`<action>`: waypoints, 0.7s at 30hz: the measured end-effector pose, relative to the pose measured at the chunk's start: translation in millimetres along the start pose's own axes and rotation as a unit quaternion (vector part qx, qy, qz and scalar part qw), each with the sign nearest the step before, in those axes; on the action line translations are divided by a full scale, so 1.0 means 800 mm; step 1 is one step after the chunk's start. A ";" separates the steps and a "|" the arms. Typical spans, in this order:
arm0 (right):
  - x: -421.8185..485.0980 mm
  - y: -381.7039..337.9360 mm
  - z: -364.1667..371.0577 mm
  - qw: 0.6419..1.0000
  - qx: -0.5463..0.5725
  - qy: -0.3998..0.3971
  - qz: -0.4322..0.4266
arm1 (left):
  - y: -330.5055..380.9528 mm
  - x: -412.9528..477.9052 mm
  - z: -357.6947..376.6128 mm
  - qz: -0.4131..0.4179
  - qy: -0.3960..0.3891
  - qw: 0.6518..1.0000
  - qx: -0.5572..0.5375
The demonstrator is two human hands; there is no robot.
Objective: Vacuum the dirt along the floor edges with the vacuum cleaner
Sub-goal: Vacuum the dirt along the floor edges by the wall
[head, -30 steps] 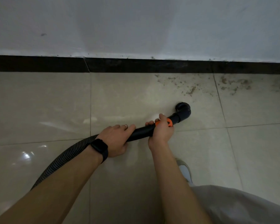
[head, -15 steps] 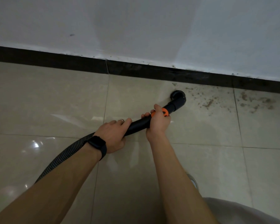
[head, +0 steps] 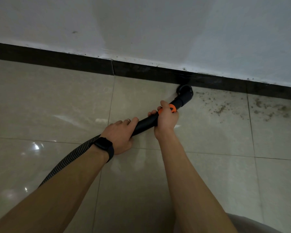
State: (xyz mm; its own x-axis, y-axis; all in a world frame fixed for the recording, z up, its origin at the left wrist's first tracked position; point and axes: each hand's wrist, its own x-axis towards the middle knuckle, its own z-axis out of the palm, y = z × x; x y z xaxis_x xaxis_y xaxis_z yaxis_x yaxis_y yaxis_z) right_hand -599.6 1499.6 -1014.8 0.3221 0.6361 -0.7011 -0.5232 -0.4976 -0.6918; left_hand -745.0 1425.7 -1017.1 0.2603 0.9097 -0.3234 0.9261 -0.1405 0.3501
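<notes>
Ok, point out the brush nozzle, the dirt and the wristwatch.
brush nozzle [head: 186, 91], head view, on its round black head.
dirt [head: 221, 109], head view, on the densest brown clump.
wristwatch [head: 102, 143], head view, on its dark face.

One wide-angle camera, worn on the person's head, looks forward and steeply down from close range, so the forearms [head: 191, 182] fill the lower half. It faces the tiled floor [head: 40, 106] at its far edge, where the dark baseboard [head: 57, 59] and white wall [head: 141, 22] cross the top aslant.
</notes>
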 end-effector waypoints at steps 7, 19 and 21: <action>-0.005 0.005 0.022 1.000 -0.018 -0.010 0.000 | -0.010 -0.007 -0.010 -0.022 0.011 1.000 -0.017; -0.074 0.084 0.075 0.994 -0.075 -0.072 0.035 | -0.085 -0.101 -0.007 -0.107 0.023 0.993 -0.044; -0.078 0.085 0.074 0.994 -0.071 -0.071 0.037 | -0.086 -0.103 -0.009 -0.101 0.020 0.994 -0.040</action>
State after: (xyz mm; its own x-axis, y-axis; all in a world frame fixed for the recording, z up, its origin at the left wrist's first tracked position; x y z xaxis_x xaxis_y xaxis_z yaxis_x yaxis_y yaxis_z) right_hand -701.7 1461.0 -1007.7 0.1665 0.6666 -0.7265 -0.4214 -0.6180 -0.6637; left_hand -832.3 1363.5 -1008.3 0.0593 0.9313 -0.3594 0.9330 0.0763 0.3516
